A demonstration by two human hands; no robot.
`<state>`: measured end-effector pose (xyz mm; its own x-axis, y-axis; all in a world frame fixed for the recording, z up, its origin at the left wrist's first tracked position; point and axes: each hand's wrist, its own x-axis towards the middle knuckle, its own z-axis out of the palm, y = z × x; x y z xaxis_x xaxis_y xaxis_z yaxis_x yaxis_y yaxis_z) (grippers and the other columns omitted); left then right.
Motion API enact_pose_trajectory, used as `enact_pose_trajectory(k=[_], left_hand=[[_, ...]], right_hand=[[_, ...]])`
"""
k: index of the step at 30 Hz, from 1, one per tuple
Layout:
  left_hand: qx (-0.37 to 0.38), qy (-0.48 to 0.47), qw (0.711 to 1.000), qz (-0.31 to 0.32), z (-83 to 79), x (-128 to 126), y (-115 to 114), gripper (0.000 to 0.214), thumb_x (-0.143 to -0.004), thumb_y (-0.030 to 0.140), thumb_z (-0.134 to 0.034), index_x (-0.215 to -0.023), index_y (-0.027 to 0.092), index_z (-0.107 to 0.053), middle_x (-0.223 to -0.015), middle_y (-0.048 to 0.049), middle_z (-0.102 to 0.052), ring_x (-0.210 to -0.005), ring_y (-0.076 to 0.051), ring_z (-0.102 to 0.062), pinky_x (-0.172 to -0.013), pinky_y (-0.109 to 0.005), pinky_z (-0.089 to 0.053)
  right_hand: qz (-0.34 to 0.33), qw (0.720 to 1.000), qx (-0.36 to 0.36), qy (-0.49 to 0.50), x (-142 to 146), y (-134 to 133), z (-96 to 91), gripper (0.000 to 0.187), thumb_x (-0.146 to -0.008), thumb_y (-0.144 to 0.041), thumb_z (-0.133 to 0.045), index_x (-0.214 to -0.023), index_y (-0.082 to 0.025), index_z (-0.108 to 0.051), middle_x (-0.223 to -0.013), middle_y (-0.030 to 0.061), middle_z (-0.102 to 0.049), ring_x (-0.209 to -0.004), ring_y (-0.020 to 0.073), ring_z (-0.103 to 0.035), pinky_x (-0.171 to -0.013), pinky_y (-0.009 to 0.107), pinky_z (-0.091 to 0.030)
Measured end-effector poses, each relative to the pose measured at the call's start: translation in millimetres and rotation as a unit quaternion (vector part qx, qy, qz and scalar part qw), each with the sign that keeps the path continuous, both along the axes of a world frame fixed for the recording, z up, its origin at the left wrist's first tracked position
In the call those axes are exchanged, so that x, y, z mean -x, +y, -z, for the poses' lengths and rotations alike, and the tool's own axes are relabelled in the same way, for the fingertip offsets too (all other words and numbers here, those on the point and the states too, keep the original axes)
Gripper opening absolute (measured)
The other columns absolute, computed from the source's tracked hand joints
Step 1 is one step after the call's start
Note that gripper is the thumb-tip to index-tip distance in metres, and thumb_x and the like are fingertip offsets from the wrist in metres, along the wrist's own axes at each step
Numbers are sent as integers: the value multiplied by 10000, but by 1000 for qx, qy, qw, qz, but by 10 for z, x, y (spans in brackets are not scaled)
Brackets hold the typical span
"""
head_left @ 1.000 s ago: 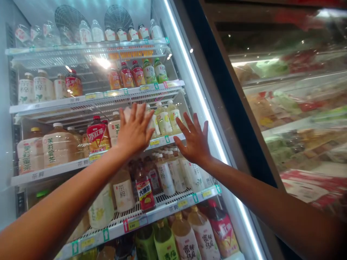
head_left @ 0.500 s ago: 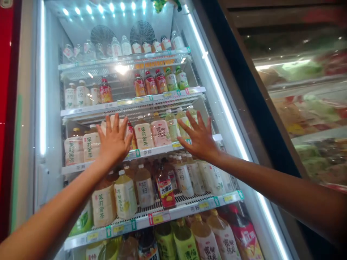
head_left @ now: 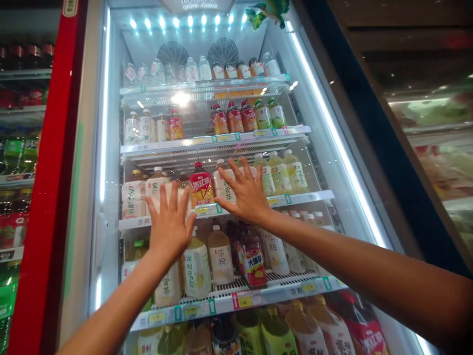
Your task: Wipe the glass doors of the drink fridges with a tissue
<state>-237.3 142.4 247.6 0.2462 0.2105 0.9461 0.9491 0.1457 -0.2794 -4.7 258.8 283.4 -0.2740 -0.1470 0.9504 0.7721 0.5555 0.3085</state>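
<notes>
My left hand (head_left: 170,222), fingers spread, is raised in front of the third shelf of a lit drinks cooler and holds nothing. Behind it stand bottles with pale labels, partly covered by the fingers. To its right is a red-labelled bottle (head_left: 201,185). My right hand (head_left: 247,191) is also spread and empty, in front of a pale-labelled tea bottle (head_left: 222,182) on the same shelf. Yellow-green bottles (head_left: 280,173) stand to its right. Glare spots suggest a glass front; whether my palms touch it I cannot tell.
Lower down, a shelf edge (head_left: 244,301) with price tags carries more bottles, including a dark red one (head_left: 254,259). A red-framed cooler (head_left: 50,177) stands at the left. Blurred produce shelves (head_left: 436,148) are at the right. Green leaves (head_left: 268,14) hang above.
The view has swung left, bringing the red-framed cooler into sight. My right hand has moved left across the bottles, closer to my left hand. Both hands remain spread.
</notes>
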Motion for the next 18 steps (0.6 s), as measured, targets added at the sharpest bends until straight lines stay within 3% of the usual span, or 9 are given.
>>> enact_pose_trajectory(k=[2, 3, 7, 8, 10, 13, 15, 16, 18], left_hand=[[36, 99, 994, 17, 227, 129, -38, 694, -1016, 455, -432, -1649, 327, -180, -1745, -69, -165, -1622, -328, -17, -1279, -698, -43], [56, 120, 991, 17, 216, 215, -74, 699, -1009, 488, -442, -1645, 351, -186, -1740, -57, -190, -1622, -321, -45, -1279, -696, -26], [11, -110, 994, -21, -328, 491, -214, 683, -1016, 592, -306, -1631, 296, -273, -1743, -113, -139, -1604, -426, -40, -1190, -828, -1], [1, -129, 991, -20, -382, 494, -220, 701, -1014, 602, -300, -1632, 272, -274, -1745, -122, -117, -1603, -434, -19, -1191, -828, -4], [-12, -105, 994, -5, -186, 411, -195, 704, -1015, 577, -333, -1642, 271, -239, -1747, -120, -90, -1604, -428, 11, -1201, -819, -17], [-3, 35, 999, 27, 557, 230, -137, 755, -992, 494, -467, -1655, 331, -144, -1748, -83, -104, -1616, -377, -11, -1257, -748, -20], [40, 149, 987, 47, 836, 202, -124, 814, -952, 533, -543, -1649, 363, -158, -1740, -38, -178, -1620, -336, -68, -1305, -645, 27], [53, 167, 983, 49, 817, 225, -124, 795, -961, 522, -533, -1646, 378, -156, -1735, -19, -202, -1621, -308, -86, -1313, -615, 37], [36, 81, 996, 28, 510, 301, -127, 691, -1015, 436, -432, -1641, 405, -141, -1737, -13, -194, -1621, -291, -79, -1299, -663, -2]], right_hand=[[14, 1000, -5, -8, 9, 10, 83, 852, -957, -740, -418, -1662, -363, -124, -1757, 33, -49, -1602, 421, -34, -1204, 790, -63], [23, 1000, -5, -12, 2, 13, 112, 860, -957, -742, -417, -1664, -362, -108, -1758, 36, -38, -1602, 425, -32, -1203, 790, -67], [44, 999, -2, -17, -27, 16, 134, 869, -957, -740, -423, -1665, -363, -88, -1759, 46, -20, -1599, 437, -26, -1197, 800, -65], [44, 999, -1, -18, -28, 12, 130, 869, -959, -736, -424, -1665, -367, -75, -1759, 42, -10, -1599, 438, -25, -1196, 801, -68], [43, 999, 1, -20, -24, -5, 136, 887, -959, -731, -429, -1664, -377, -23, -1758, 29, 24, -1598, 440, -18, -1195, 804, -72], [44, 999, 3, -25, -23, -42, 187, 943, -951, -720, -463, -1656, -383, 64, -1752, 17, 93, -1599, 435, 11, -1210, 788, -60], [44, 999, 3, -30, -34, -61, 235, 975, -945, -709, -488, -1651, -382, 99, -1747, 18, 126, -1599, 433, 26, -1220, 776, -51], [43, 998, 3, -35, -43, -64, 257, 983, -944, -705, -495, -1650, -381, 108, -1745, 20, 135, -1599, 433, 29, -1224, 772, -50], [39, 998, 1, -44, -64, -55, 293, 989, -944, -702, -500, -1649, -378, 112, -1744, 27, 139, -1600, 431, 27, -1227, 767, -50]])
